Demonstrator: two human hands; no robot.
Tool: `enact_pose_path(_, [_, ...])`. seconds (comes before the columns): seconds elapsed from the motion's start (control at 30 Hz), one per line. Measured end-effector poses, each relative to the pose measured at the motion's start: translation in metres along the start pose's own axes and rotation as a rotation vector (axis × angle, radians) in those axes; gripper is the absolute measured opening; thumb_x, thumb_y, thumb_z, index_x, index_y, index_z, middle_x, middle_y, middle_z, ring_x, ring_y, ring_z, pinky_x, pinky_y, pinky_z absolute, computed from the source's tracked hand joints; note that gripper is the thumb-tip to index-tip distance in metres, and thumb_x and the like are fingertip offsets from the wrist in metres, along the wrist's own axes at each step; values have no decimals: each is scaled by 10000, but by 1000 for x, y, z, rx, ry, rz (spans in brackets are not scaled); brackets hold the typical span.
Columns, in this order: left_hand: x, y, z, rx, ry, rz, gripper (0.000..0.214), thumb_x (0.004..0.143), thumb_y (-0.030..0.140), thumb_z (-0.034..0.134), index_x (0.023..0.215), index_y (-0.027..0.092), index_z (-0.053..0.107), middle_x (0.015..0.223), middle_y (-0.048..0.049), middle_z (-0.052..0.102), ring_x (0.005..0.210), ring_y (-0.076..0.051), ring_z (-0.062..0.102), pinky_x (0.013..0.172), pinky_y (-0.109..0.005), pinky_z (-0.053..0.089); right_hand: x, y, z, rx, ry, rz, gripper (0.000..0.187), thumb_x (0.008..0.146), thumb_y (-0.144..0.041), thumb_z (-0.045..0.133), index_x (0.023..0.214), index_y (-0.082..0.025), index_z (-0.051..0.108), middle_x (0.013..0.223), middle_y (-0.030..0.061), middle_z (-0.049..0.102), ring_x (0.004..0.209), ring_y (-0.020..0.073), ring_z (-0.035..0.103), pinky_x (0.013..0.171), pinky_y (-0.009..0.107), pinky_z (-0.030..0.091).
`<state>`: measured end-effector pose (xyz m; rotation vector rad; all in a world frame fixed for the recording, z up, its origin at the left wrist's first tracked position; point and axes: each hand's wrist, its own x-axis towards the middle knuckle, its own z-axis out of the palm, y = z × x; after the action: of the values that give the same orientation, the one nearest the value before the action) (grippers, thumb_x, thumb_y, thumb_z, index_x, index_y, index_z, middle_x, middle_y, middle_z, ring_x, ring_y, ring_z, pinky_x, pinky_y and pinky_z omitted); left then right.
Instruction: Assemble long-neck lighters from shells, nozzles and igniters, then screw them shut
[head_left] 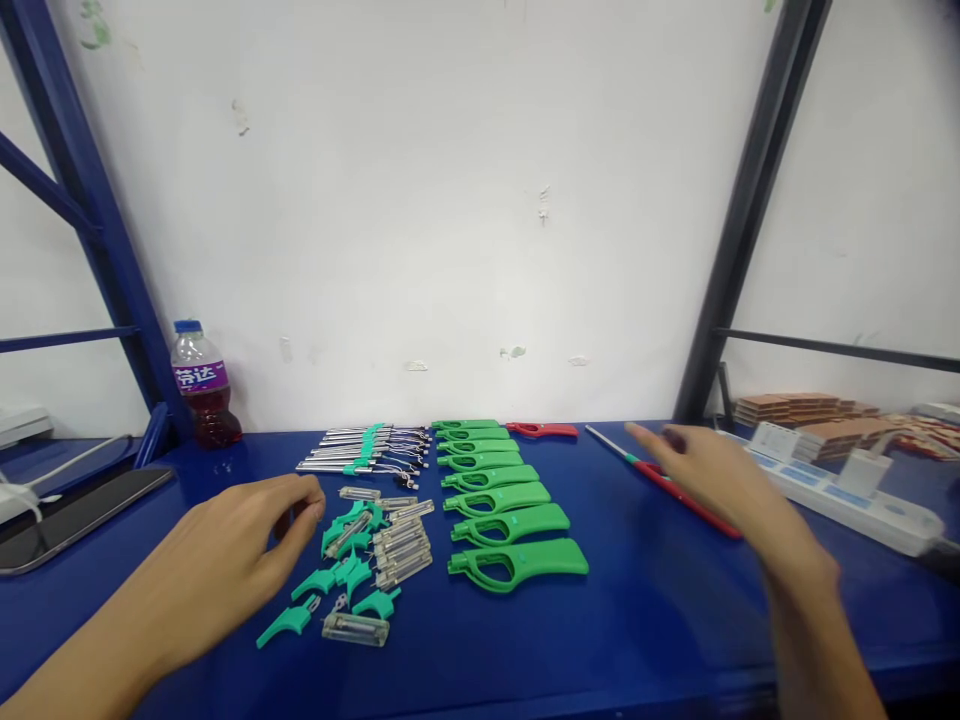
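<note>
My left hand [244, 540] hovers at the left with its fingers curled in and the thumb close to them; I see nothing in it. Beside it lie teal plastic triggers [351, 572] and small clear fuel tanks [401, 550]. My right hand [709, 480], slightly blurred, reaches over a red long-nosed lighter [686, 498] with a metal tube. Its fingers point left, apart, holding nothing visible. Several green lighter handle shells [525, 563] lie in a column mid-table. Behind the triggers are metal lighter tubes [337, 455] with teal parts and wires. A red handle shell [541, 430] lies near the wall.
A white power strip [892, 515] with plugs lies at the right, with stacked brownish pieces [832, 425] behind it. A phone [82, 518] lies at the left, near a bottle of dark drink [206, 390]. Blue uprights [112, 220] frame the blue table [600, 640].
</note>
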<state>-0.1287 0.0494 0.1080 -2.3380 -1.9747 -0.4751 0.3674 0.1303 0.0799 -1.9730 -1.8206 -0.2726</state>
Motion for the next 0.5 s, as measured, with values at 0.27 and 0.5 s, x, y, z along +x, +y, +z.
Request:
enact_pose_path(0.27, [-4, -16, 2, -45, 85, -2, 497, 1041, 628, 263, 841, 272, 546, 757, -19, 692, 749, -270, 660, 675, -372, 411, 82, -72, 50, -70, -342, -346, 317, 1062, -381, 697, 1329, -211, 688, 1368, 99, 696, 1134, 256, 720, 959, 463, 625])
enact_pose_path(0.5, [-6, -23, 3, -84, 140, -28, 454, 1058, 601, 300, 893, 280, 575, 807, -36, 731, 818, -291, 694, 715, -376, 449, 123, -67, 97, -174, -341, -288, 359, 1059, -378, 702, 1371, -204, 664, 1395, 110, 681, 1155, 265, 716, 969, 484, 623])
